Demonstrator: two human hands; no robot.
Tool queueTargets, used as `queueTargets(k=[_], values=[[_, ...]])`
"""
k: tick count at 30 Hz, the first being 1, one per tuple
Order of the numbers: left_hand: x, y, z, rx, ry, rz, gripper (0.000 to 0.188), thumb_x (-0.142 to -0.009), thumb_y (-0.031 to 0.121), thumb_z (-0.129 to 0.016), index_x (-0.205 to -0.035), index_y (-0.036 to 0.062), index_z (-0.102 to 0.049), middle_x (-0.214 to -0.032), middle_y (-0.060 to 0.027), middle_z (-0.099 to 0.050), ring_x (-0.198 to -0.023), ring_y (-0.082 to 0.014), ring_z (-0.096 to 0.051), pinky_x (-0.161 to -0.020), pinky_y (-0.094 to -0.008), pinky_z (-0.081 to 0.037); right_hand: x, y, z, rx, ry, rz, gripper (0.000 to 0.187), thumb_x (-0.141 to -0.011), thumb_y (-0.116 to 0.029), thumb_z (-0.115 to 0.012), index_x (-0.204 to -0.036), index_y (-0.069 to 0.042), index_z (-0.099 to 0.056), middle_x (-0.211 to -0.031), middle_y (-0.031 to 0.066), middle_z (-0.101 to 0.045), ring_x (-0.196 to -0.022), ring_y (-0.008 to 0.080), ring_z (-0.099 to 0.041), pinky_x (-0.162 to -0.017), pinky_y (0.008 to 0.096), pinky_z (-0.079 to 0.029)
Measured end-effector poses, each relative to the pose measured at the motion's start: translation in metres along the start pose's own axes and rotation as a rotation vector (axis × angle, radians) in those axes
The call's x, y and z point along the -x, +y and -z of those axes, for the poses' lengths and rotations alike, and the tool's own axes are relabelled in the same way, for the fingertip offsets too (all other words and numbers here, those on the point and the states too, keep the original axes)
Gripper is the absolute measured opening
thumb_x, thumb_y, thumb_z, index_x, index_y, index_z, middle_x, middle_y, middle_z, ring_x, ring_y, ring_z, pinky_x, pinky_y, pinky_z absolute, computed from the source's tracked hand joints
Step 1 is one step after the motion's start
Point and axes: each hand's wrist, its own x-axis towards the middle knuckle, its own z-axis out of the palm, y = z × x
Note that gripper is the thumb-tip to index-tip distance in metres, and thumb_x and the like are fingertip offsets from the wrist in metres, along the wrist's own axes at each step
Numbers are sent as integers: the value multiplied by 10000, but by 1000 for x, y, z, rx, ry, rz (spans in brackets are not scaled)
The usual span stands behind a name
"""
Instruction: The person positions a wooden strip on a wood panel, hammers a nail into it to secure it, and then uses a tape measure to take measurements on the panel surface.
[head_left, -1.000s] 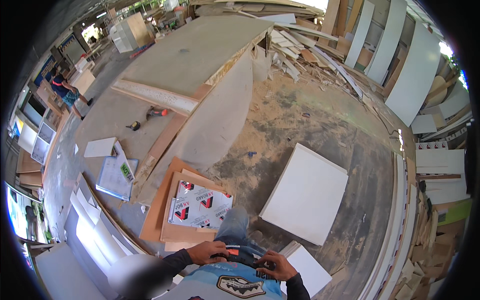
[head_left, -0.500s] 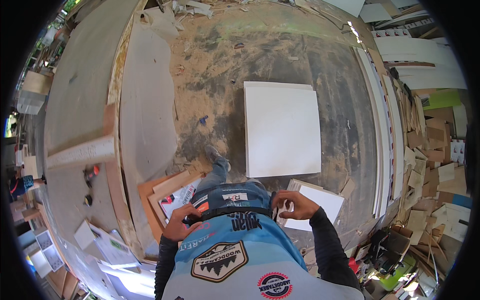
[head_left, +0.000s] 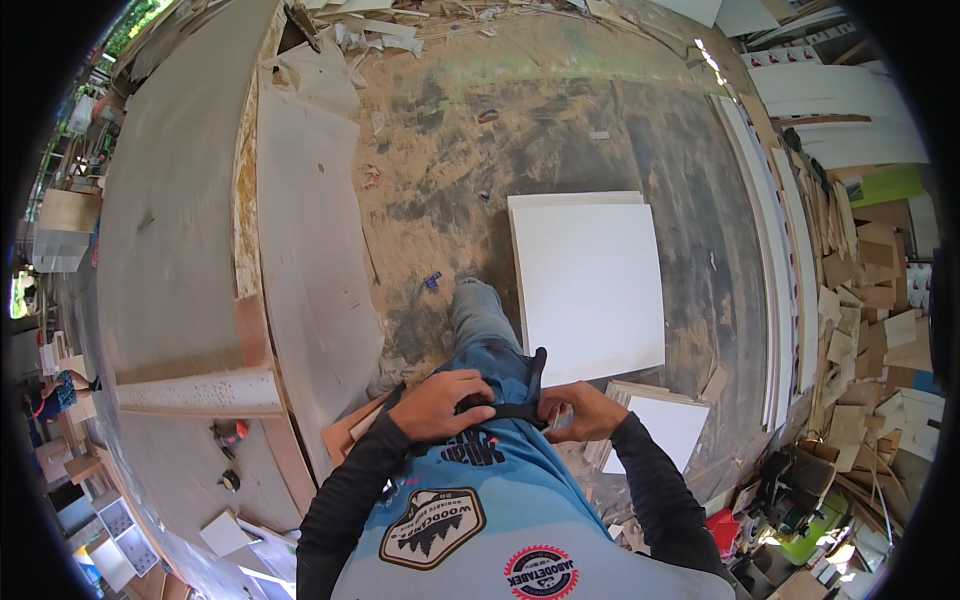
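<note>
Black strap [head_left: 517, 410], running across the person's waist over a blue-and-grey shirt [head_left: 530, 475], with one bare hand at either end of its visible stretch. At the far left, beyond the worktop, a co-worker [head_left: 55, 393] is seen small and sideways near the rim of the view. Next comes a wide, dusty worktop [head_left: 180, 250], with an orange-and-black tool [head_left: 231, 434] lying on its nearer part. The left forearm, in a dark sleeve [head_left: 345, 480], rises from the lower edge and angles inward to the waist. The left hand [head_left: 440, 404] is turned knuckles up, its fingers curled and its thumb pointing right; the strap's left part is closed between thumb and forefinger. From there the strap passes to the right, lying against the shirt in the gap between the hands. A dark loose end stands up just beyond it, close to the right hand [head_left: 583, 411]. This hand is bent inward, thumb and fingers rounded, the tips touching the strap; whether they pinch it firmly, I cannot tell. Its forearm slants down to the lower right. Beyond the right hand, white panels [head_left: 590, 285] lie stacked on the sawdust-strewn floor [head_left: 430, 190], and long pale boards [head_left: 765, 270] lie farther right.
</note>
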Motion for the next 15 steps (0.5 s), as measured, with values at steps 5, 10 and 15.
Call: queueTargets(k=[5, 10, 15], values=[[-49, -9, 58, -44, -57, -12, 337, -936, 297, -717, -1119, 18, -672, -980, -125, -596, -914, -280, -617, -811, -375, -505, -52, -16, 36, 360, 67, 172, 117, -794, -84, -733, -905, -54, -708, -858, 79, -712, -773, 289, -644, -795, 400, -533], [-104, -8, 115, -4, -72, 0, 358, -938, 328, -692, -1090, 5, -680, -1012, -146, -599, -964, -314, -607, -863, -402, -497, -108, -46, 95, 379, 267, 337, 185, -841, 17, -660, -1014, -40, -697, -896, 113, -673, -839, 321, -655, -780, 400, -534], [-154, -16, 138, -211, -135, -34, 447, -940, 404, -669, -1047, -27, -716, -1023, -158, -613, -980, -331, -615, -866, -427, -496, -155, -81, 137, 512, 279, 341, 261, -837, 8, -639, -1086, -65, -664, -922, 105, -649, -799, 333, -670, -653, 425, -532]])
